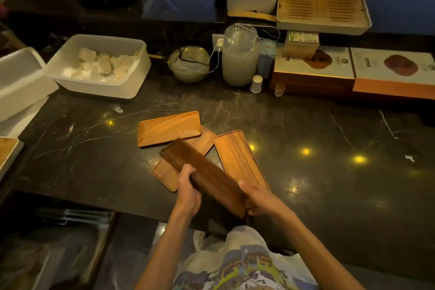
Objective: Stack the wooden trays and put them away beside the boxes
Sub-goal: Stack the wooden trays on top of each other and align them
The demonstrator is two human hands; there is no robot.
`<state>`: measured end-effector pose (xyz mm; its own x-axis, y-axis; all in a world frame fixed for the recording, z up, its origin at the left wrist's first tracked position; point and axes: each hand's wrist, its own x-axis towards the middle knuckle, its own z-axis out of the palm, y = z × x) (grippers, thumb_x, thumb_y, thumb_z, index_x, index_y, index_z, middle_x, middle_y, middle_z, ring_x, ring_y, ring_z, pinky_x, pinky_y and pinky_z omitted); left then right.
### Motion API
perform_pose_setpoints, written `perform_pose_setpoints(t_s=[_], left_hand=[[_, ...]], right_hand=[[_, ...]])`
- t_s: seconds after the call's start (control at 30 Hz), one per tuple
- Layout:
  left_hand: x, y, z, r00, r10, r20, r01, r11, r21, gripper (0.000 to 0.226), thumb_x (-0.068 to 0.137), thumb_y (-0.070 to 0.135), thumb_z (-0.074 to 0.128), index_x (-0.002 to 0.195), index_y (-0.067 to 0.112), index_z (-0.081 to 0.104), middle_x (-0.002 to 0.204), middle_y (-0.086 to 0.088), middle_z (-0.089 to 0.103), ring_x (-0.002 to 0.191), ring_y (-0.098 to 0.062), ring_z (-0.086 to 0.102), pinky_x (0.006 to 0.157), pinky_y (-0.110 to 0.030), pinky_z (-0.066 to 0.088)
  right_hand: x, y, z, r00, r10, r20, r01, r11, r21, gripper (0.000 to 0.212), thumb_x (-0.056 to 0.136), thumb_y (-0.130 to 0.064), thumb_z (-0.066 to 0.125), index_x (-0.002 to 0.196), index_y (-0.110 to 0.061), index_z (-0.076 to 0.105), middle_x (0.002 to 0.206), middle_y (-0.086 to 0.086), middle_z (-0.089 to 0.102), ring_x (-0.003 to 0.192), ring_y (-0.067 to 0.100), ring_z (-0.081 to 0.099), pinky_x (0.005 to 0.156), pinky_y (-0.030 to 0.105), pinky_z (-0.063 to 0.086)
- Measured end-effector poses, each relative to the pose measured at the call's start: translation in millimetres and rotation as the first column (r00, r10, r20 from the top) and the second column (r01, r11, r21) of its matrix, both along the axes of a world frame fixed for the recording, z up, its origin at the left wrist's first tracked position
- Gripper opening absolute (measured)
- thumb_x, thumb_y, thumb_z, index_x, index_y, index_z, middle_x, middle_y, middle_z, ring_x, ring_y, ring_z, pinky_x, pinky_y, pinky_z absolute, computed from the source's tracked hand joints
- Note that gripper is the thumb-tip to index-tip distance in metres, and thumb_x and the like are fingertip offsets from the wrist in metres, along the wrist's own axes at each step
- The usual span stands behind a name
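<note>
The dark counter bore three trays loosely overlapped; the boxes stood well apart; both hands, left and right, curled closed around a fourth tray, tilted, probably for stacking.

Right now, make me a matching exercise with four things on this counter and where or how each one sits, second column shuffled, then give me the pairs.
Things:
1. dark wooden tray
2. white plastic tub
3. glass jar
4. slatted tea tray

Places or states:
A. far left of the counter, white lumps inside
B. raised on a small box, back right
C. held tilted in the left hand and right hand
D. upright at the back, between a glass bowl and the gift boxes

Pairs: 1-C, 2-A, 3-D, 4-B
</note>
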<state>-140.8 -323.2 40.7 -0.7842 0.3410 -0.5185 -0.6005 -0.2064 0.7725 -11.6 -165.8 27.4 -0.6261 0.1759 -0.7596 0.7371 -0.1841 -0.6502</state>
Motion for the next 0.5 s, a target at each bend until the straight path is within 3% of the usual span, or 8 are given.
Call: perform_pose_setpoints(t_s=[0.07,0.17,0.23,0.33,0.37,0.43,0.5], left_hand=[[19,20,1,0.996,0.081,0.045,-0.081,0.997,0.002,0.052,0.085,0.02,0.054,0.136,0.02,0.042,0.122,-0.012,0.056,0.107,-0.027,0.059,0.075,-0.04,0.055],[46,51,3,0.985,0.155,-0.079,-0.155,0.988,0.006,0.074,0.088,0.01,0.057,0.147,0.041,0.024,0.136,-0.004,0.052,0.12,-0.024,0.055,0.098,-0.046,0.048],[57,67,0,0.982,0.11,-0.155,-0.112,0.994,-0.005,0.061,0.091,0.016,0.059,0.143,0.036,0.034,0.138,-0.002,0.053,0.124,-0.021,0.054,0.103,-0.043,0.045],[71,92,-16,0.963,-0.141,-0.229,0.088,0.97,-0.226,0.035,0.096,0.032,0.054,0.129,0.025,0.052,0.126,-0.004,0.06,0.116,-0.02,0.059,0.099,-0.04,0.049],[77,102,-23,0.93,-0.26,-0.259,0.166,0.927,-0.335,0.033,0.097,0.034,0.052,0.126,0.019,0.054,0.121,-0.004,0.062,0.112,-0.019,0.06,0.096,-0.036,0.05],[89,122,-37,0.844,-0.45,-0.292,0.251,0.812,-0.527,0.023,0.098,0.031,0.049,0.11,0.015,0.061,0.101,0.0,0.066,0.093,-0.016,0.063,0.075,-0.018,0.053],[99,143,-51,0.734,-0.622,-0.274,0.313,0.667,-0.676,0.016,0.098,0.027,0.049,0.094,0.018,0.061,0.082,0.004,0.064,0.08,-0.018,0.062,0.061,-0.018,0.051]], right_hand=[[16,3,-3,0.974,-0.224,0.031,0.224,0.94,-0.257,0.036,0.095,-0.037,0.057,0.128,-0.022,0.051,0.119,0.005,0.063,0.104,0.024,0.067,0.073,0.033,0.059],[47,22,-10,0.833,-0.554,-0.01,0.528,0.799,-0.287,0.036,0.097,-0.007,0.052,0.131,-0.017,0.053,0.116,0.007,0.068,0.102,0.02,0.067,0.069,0.029,0.058],[72,46,-12,0.682,-0.73,-0.042,0.704,0.671,-0.231,0.032,0.098,-0.006,0.051,0.129,-0.01,0.055,0.111,0.008,0.069,0.098,0.019,0.066,0.07,0.029,0.055],[114,91,-20,0.583,-0.805,-0.108,0.809,0.587,-0.012,0.032,0.098,-0.01,0.051,0.129,-0.007,0.056,0.11,0.01,0.066,0.101,0.023,0.063,0.084,0.039,0.054],[129,106,-26,0.58,-0.805,-0.123,0.814,0.577,0.058,0.034,0.098,-0.01,0.052,0.131,-0.006,0.055,0.117,0.013,0.064,0.107,0.027,0.061,0.093,0.043,0.053],[156,131,-38,0.604,-0.788,-0.119,0.793,0.581,0.184,0.039,0.096,-0.007,0.054,0.134,-0.005,0.054,0.128,0.016,0.06,0.117,0.03,0.057,0.102,0.045,0.047],[180,153,-49,0.634,-0.766,-0.104,0.757,0.588,0.286,0.043,0.094,-0.004,0.056,0.136,-0.006,0.052,0.132,0.013,0.059,0.118,0.025,0.056,0.098,0.037,0.048]])
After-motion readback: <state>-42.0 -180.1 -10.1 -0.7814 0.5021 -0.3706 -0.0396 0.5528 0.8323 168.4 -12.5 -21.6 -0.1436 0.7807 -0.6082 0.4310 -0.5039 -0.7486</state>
